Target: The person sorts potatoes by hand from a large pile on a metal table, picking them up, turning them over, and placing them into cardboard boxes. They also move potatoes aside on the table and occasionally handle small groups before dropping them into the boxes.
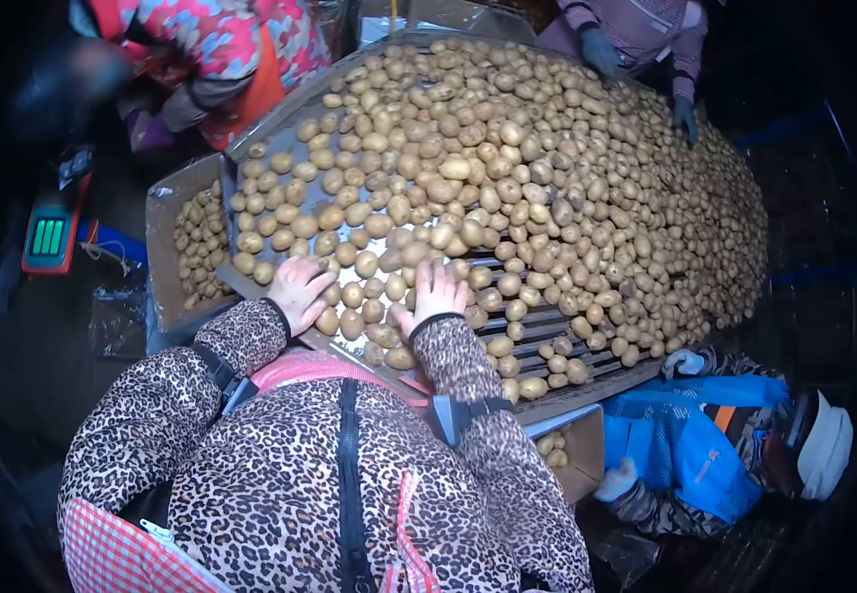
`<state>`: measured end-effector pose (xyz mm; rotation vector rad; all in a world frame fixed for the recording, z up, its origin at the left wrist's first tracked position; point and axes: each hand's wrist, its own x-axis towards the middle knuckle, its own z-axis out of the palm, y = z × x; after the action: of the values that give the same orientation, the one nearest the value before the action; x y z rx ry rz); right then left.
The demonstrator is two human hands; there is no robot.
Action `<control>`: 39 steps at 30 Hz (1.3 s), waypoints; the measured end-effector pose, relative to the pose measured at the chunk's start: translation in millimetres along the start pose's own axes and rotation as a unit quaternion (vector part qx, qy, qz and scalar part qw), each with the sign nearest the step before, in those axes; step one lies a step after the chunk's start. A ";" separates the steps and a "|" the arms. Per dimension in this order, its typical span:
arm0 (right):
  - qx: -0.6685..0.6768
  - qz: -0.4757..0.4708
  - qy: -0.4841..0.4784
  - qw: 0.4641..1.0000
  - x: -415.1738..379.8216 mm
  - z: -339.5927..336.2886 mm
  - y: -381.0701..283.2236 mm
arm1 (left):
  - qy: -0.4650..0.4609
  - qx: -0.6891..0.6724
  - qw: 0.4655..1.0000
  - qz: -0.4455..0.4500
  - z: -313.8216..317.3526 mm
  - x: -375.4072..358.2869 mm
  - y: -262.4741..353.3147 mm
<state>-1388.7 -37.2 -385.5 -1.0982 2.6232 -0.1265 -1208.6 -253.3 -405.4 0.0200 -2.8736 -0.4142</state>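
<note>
Potatoes (456, 168) cover most of a large sorting table, piled thickest toward the far right. Close to the table's near edge, my left hand (300, 294) lies with its fingers stretched out, touching potatoes beside it. My right hand (435, 298) rests on more potatoes a little to the right, fingers spread. Between the two hands is a loose group of potatoes (352, 296) on a smooth, shiny metal surface (342, 341). To the right of my right hand the surface turns into dark slats (539, 339) with gaps. Neither hand is wrapped around a potato.
A cardboard box (179, 188) of potatoes stands at the table's left end, and another box (584, 450) is below the near edge. A scale (48, 239) with a lit display is at far left. Co-workers stand around; one's gloved hand (685, 121) touches the pile.
</note>
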 end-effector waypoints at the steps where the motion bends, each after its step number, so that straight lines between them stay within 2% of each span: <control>1: -0.001 -0.017 -0.016 1.000 -8.1 -8.5 4.5 | -0.011 -0.007 1.000 0.000 2.3 3.4 -1.3; 5: 0.076 -0.090 -0.114 0.986 -18.6 -27.1 56.4 | -0.025 -0.043 0.999 -0.014 -4.5 11.1 2.9; 8: 0.150 -0.072 0.044 0.985 18.7 -39.8 110.5 | -0.047 -0.039 0.998 -0.029 -6.7 12.4 4.5; 10: 0.150 0.023 0.102 0.983 64.9 -68.3 134.7 | -0.057 -0.041 0.997 -0.038 -3.3 12.9 3.2; 12: 0.093 0.060 0.143 0.983 109.6 -81.9 159.8 | -0.051 -0.050 0.997 -0.038 -2.6 13.3 2.6; 13: 0.044 0.072 0.169 0.982 142.5 -61.9 187.1 | -0.053 -0.049 0.997 -0.038 -2.3 13.7 2.8; 15: 0.040 0.181 0.071 0.980 163.9 -90.0 170.0 | -0.052 -0.045 0.997 -0.043 -4.3 16.1 4.6; 17: 0.082 0.240 0.043 0.966 165.8 -111.2 143.8 | -0.055 -0.046 0.996 -0.045 -4.6 18.2 4.1; 21: 0.024 0.186 0.016 0.982 139.5 -115.7 103.6 | -0.052 -0.051 0.996 -0.045 -4.9 21.1 6.9; 23: -0.039 0.085 -0.065 0.993 139.8 -66.2 86.7 | -0.047 -0.047 0.997 -0.039 -7.2 20.6 8.0; 25: -0.019 0.013 -0.149 0.989 111.8 -121.5 37.7 | -0.041 -0.037 0.998 -0.032 -7.1 21.9 8.1; 27: -0.074 -0.111 -0.072 0.988 86.6 -94.8 12.1 | -0.048 -0.039 0.997 -0.040 -9.4 23.7 9.6; 28: 0.029 -0.187 0.069 0.980 84.4 -38.6 20.8 | -0.047 -0.041 0.997 -0.041 -8.9 23.3 9.3; 29: 0.124 -0.198 0.053 0.971 89.4 -56.9 21.1 | -0.047 -0.044 0.997 -0.044 -10.1 22.8 10.0; 31: 0.150 -0.084 -0.023 0.985 123.4 -113.7 39.6 | -0.051 -0.049 0.996 -0.047 -11.9 25.3 9.5; 32: 0.147 -0.033 0.089 0.985 150.2 -110.0 60.1 | -0.045 -0.048 0.997 -0.048 -11.1 25.1 8.8; 33: 0.176 0.004 0.146 0.974 178.5 -114.7 88.0 | -0.039 -0.048 0.997 -0.049 -10.2 24.8 8.5; 34: 0.136 0.075 0.146 0.977 192.2 -141.7 101.4 | -0.043 -0.055 0.996 -0.053 -11.1 25.5 8.5; 35: 0.088 0.069 0.246 0.963 224.9 -127.0 135.5 | -0.047 -0.062 0.995 -0.056 -13.7 27.1 8.9; 36: 0.016 0.126 0.227 0.966 245.8 -132.1 151.0 | -0.051 -0.068 0.994 -0.062 -17.2 29.1 10.4; 37: -0.059 0.104 0.224 0.967 260.0 -127.6 168.1 | -0.057 -0.071 0.993 -0.069 -18.2 30.3 10.2; 39: -0.096 0.117 0.051 0.987 269.6 -144.4 157.6 | -0.071 -0.079 0.991 -0.079 -20.6 32.7 10.5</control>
<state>-1719.2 -121.7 -341.4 -0.8491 2.8822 0.1273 -1235.4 -250.5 -375.7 0.1997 -2.9790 -0.6980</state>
